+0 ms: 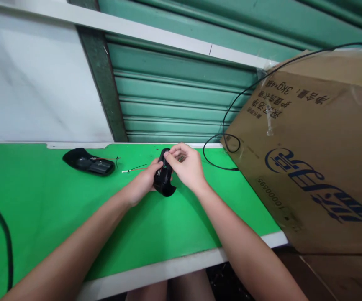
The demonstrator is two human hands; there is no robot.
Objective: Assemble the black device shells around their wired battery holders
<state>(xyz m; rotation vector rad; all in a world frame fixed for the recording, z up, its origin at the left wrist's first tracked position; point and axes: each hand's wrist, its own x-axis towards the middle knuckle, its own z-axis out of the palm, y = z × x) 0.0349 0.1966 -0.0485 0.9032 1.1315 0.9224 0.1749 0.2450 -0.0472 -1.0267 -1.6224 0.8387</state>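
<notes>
A black plastic housing [164, 180] is held above the green tabletop, near the middle of the view. My left hand [145, 179] grips its left side, with the thumb on top and the other fingers mostly hidden beneath. At its upper end, the thumb and bent fingers of my right hand [185, 163] press on the housing; anything small between them is too hidden to make out. A second black housing [88, 162] lies on the table to the left, with a thin wire across it. Another thin wire with a pale end [126, 171] rests between the two.
The green table [130, 246] has a white edge. A large cardboard box [293, 159] stands at the right. A black cable [220, 166] curls beside it, and another black cable [3, 225] crosses the left. Green shutters [181, 92] stand behind.
</notes>
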